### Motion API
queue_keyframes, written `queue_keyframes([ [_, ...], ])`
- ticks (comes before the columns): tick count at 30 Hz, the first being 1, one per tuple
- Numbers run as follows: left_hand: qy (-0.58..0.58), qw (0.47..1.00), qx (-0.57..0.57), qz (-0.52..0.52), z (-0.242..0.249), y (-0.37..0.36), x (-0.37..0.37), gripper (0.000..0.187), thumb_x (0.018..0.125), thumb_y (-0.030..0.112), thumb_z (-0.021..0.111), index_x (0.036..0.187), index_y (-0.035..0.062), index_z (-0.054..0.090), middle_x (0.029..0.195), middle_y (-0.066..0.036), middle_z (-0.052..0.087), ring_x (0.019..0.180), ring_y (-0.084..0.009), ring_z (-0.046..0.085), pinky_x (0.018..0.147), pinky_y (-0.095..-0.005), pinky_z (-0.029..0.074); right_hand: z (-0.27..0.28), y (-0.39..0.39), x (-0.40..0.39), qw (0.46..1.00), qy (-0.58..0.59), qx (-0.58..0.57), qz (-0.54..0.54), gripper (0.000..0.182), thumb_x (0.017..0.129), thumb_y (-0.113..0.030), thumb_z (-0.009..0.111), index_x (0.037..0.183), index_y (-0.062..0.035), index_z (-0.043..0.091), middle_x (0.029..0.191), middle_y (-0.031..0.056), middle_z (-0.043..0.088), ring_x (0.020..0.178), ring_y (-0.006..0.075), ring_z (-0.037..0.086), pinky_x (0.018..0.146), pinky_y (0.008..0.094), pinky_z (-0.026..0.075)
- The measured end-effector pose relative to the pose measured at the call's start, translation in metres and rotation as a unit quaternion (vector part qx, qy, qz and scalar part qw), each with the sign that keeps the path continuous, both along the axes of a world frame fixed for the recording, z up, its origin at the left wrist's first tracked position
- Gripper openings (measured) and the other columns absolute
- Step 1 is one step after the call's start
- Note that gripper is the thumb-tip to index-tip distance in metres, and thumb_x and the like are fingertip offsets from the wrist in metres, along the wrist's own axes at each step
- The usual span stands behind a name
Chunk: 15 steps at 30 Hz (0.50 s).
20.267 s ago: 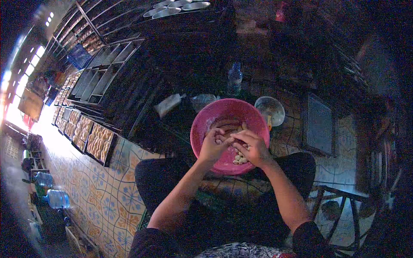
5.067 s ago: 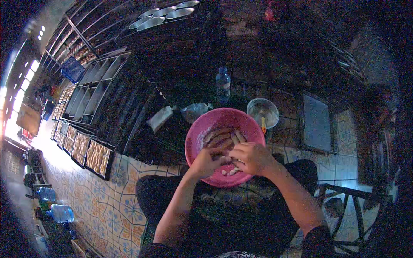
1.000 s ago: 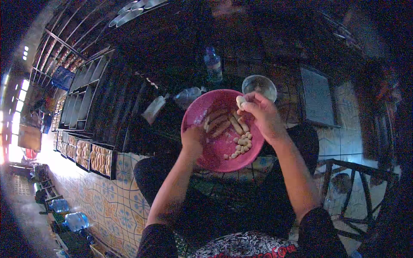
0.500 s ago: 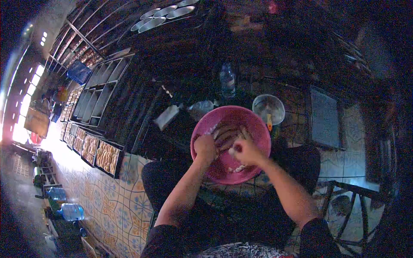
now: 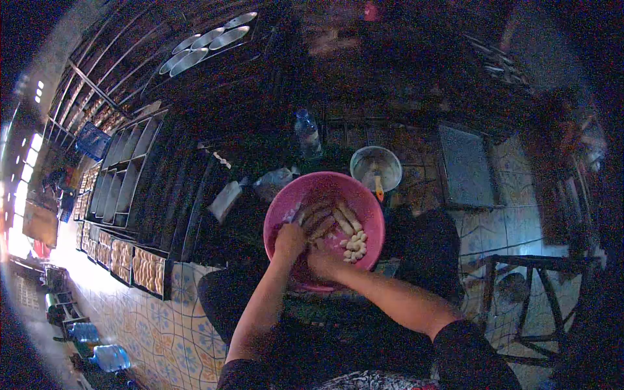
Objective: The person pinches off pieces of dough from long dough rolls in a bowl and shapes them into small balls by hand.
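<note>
A pink basin (image 5: 374,224) sits in front of me between my knees. Inside it lie long brownish rolls (image 5: 322,221), perhaps dough, and a pale pair of rolls (image 5: 346,218) at the far right. Small white rounded lumps (image 5: 354,247) are heaped at the basin's right side. My left hand (image 5: 290,240) is in the left of the basin with its fingers curled, close to the ends of the brownish rolls; what it grips is hidden. Close beside it, low in the basin, is my right hand (image 5: 323,261), blurred, with its fingers mostly hidden.
Behind the basin stand a metal pot (image 5: 396,170) with an orange-handled brush (image 5: 379,185), a plastic bottle (image 5: 307,133) and plastic bags (image 5: 227,198). Trays of bread rolls (image 5: 149,270) line the left. A flat tray (image 5: 468,162) and a metal stand (image 5: 533,266) are at right.
My right hand has moved left and towards me, next to my left hand, uncovering the white lumps and pale rolls. The camera view has shifted, so the surroundings appear farther left.
</note>
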<state>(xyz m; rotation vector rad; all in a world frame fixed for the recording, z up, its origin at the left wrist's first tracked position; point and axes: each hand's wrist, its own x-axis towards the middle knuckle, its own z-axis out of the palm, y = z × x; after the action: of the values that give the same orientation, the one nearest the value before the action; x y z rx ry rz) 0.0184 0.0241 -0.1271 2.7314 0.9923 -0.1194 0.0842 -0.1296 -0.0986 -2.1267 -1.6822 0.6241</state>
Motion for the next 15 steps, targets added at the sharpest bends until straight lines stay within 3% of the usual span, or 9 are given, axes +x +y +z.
queue_keyframes([
  [1, -0.002, 1.000, 0.001, -0.001, -0.008, 0.002, 0.000, 0.022, 0.090, 0.015, 0.058, 0.090, -0.0011, 0.072, 0.089, -0.028, 0.070, 0.088, -0.0416, 0.072, 0.074, -0.0473, 0.061, 0.008, 0.000, 0.000, 0.991, 0.086, -0.013, -0.098, 0.039, 0.085, -0.017, 0.057, 0.117, 0.0040, 0.065, 0.117, 0.0304, 0.062, 0.111, 0.0476, 0.059, 0.093, 0.0541, 0.051],
  [3, -0.210, 0.977, 0.000, 0.019, -0.051, 0.011, -0.003, 0.021, 0.092, 0.015, 0.057, 0.093, -0.0005, 0.071, 0.091, -0.025, 0.071, 0.088, -0.0415, 0.072, 0.075, -0.0482, 0.061, -0.051, 0.005, -0.012, 0.989, 0.065, 0.018, -0.128, 0.039, 0.084, -0.016, 0.057, 0.117, 0.0036, 0.064, 0.114, 0.0301, 0.064, 0.109, 0.0475, 0.061, 0.091, 0.0541, 0.052],
  [4, -0.212, 0.977, 0.002, 0.021, -0.045, 0.010, -0.001, 0.021, 0.092, 0.015, 0.057, 0.093, -0.0005, 0.071, 0.091, -0.025, 0.071, 0.088, -0.0415, 0.072, 0.075, -0.0482, 0.061, -0.073, 0.008, -0.015, 0.986, 0.045, 0.048, -0.156, 0.040, 0.084, -0.016, 0.057, 0.118, 0.0033, 0.063, 0.110, 0.0298, 0.065, 0.107, 0.0473, 0.063, 0.089, 0.0542, 0.053],
  [5, -0.207, 0.977, 0.049, 0.008, -0.036, 0.005, -0.001, 0.020, 0.092, 0.015, 0.058, 0.094, 0.0001, 0.071, 0.092, -0.023, 0.072, 0.088, -0.0409, 0.072, 0.075, -0.0486, 0.060, -0.041, 0.005, -0.011, 0.986, 0.046, 0.048, -0.152, 0.040, 0.084, -0.016, 0.057, 0.118, 0.0033, 0.063, 0.110, 0.0298, 0.065, 0.107, 0.0473, 0.063, 0.089, 0.0542, 0.053],
  [7, -0.198, 0.975, 0.096, 0.001, -0.017, -0.003, -0.002, 0.019, 0.092, 0.015, 0.058, 0.096, 0.0007, 0.071, 0.093, -0.022, 0.072, 0.088, -0.0404, 0.072, 0.075, -0.0489, 0.060, 0.060, -0.007, 0.002, 0.989, 0.138, -0.011, -0.059, 0.039, 0.080, -0.016, 0.060, 0.114, 0.0021, 0.066, 0.099, 0.0279, 0.069, 0.095, 0.0450, 0.068, 0.083, 0.0530, 0.055],
  [10, -0.181, 0.980, 0.056, 0.060, 0.002, 0.000, -0.003, 0.019, 0.093, 0.016, 0.059, 0.094, 0.0021, 0.071, 0.092, -0.020, 0.072, 0.089, -0.0393, 0.072, 0.075, -0.0488, 0.060, 0.000, 0.000, -0.003, 0.998, 0.021, -0.057, 0.012, 0.033, 0.080, -0.019, 0.062, 0.106, 0.0019, 0.067, 0.093, 0.0262, 0.070, 0.084, 0.0441, 0.070, 0.079, 0.0533, 0.056],
  [11, -0.158, 0.985, 0.047, 0.054, 0.002, 0.003, -0.005, 0.019, 0.092, 0.017, 0.058, 0.094, 0.0020, 0.071, 0.091, -0.020, 0.072, 0.089, -0.0393, 0.072, 0.074, -0.0486, 0.060, 0.008, -0.002, -0.001, 0.998, 0.021, -0.056, 0.018, 0.033, 0.080, -0.019, 0.062, 0.106, 0.0019, 0.067, 0.093, 0.0262, 0.070, 0.084, 0.0441, 0.070, 0.079, 0.0533, 0.056],
  [13, -0.136, 0.988, 0.043, 0.056, 0.023, 0.009, -0.002, 0.020, 0.092, 0.017, 0.058, 0.094, 0.0018, 0.071, 0.090, -0.021, 0.071, 0.089, -0.0392, 0.072, 0.073, -0.0484, 0.060, 0.034, -0.004, 0.007, 0.983, 0.175, -0.049, 0.005, 0.029, 0.080, -0.022, 0.066, 0.096, 0.0020, 0.067, 0.092, 0.0263, 0.070, 0.084, 0.0432, 0.069, 0.078, 0.0526, 0.055],
  [15, -0.165, 0.981, 0.103, -0.008, 0.095, -0.001, 0.007, 0.019, 0.090, 0.016, 0.059, 0.094, 0.0013, 0.070, 0.091, -0.021, 0.071, 0.087, -0.0410, 0.071, 0.070, -0.0482, 0.058, -0.017, 0.000, 0.012, 0.985, 0.132, -0.079, 0.083, 0.029, 0.081, -0.023, 0.067, 0.095, 0.0022, 0.066, 0.088, 0.0259, 0.069, 0.081, 0.0436, 0.068, 0.077, 0.0526, 0.055],
])
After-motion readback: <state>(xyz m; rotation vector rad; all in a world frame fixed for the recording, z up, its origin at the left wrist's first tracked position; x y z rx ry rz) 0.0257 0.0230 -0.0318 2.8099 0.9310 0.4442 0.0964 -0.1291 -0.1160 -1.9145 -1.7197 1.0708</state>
